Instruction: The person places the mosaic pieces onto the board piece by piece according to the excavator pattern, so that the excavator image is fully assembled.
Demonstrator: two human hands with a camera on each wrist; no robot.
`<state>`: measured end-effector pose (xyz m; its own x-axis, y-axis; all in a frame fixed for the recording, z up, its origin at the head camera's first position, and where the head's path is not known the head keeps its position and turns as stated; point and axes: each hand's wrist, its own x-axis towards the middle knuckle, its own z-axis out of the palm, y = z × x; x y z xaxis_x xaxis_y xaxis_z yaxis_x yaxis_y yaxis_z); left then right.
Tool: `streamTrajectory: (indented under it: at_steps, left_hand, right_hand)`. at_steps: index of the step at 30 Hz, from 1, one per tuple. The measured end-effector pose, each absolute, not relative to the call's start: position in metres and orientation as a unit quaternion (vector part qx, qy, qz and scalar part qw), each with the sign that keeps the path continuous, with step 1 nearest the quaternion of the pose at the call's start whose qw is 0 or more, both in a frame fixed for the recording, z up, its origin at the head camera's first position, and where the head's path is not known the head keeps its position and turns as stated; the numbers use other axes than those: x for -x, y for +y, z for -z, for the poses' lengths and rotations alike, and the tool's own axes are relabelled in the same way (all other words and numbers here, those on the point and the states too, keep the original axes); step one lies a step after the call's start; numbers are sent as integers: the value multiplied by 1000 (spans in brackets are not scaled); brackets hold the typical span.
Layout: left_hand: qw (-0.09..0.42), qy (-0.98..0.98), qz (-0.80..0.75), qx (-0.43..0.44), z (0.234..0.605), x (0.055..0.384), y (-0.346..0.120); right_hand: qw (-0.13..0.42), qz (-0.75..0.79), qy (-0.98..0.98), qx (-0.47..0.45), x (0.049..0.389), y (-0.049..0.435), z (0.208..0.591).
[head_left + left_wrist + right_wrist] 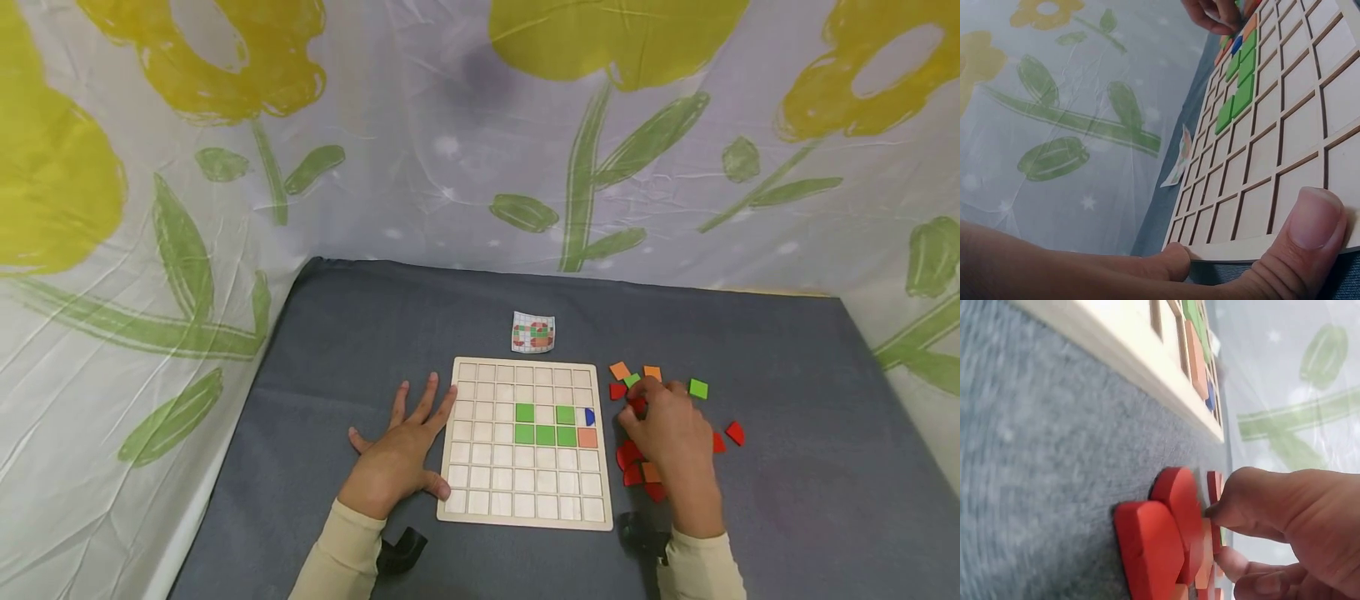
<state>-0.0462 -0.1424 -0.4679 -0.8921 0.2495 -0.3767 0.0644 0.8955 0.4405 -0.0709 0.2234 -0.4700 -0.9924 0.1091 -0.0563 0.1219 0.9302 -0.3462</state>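
A wooden grid board [480, 479] lies on the table, holding several green square tiles [545, 435], a salmon-orange tile [587, 437] and a blue half-round piece [589, 417]. My left hand [397, 462] has its fingers spread, with thumb and index finger touching the board's left edge; its thumb also shows large in the left wrist view. To the right of the board, my right hand [671, 433] reaches into loose pieces. Its thumb and fingers pinch a red piece [637, 406], partly hidden by the hand. Red rounded pieces [1150, 547] lie nearest the right wrist camera.
A small printed pattern card [533, 332] lies beyond the board. Orange tiles [619, 371], a green tile [698, 388] and red pieces [736, 432] are scattered around the right hand. A flower-printed cloth [420, 167] hangs behind the grey-covered table [817, 467].
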Motion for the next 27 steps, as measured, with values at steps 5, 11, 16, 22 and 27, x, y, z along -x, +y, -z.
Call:
streamTrajectory:
  at_steps: [5, 11, 16, 22, 27]
  left_hand:
    - [214, 949, -213, -86, 477, 48, -144]
    - [220, 950, -204, -83, 466, 46, -142]
    - [215, 950, -212, -85, 465, 44, -142]
    - [214, 951, -209, -82, 465, 45, -142]
    - [221, 951, -200, -76, 462, 45, -141]
  right_hand:
    - [-3, 195, 980, -40, 68, 214, 465]
    - [-59, 223, 972, 39, 63, 182, 465]
    - [-60, 226, 968, 86, 59, 152, 469]
    - [-58, 226, 966, 110, 58, 135, 474]
    - [-57, 217, 967, 116, 59, 132, 476]
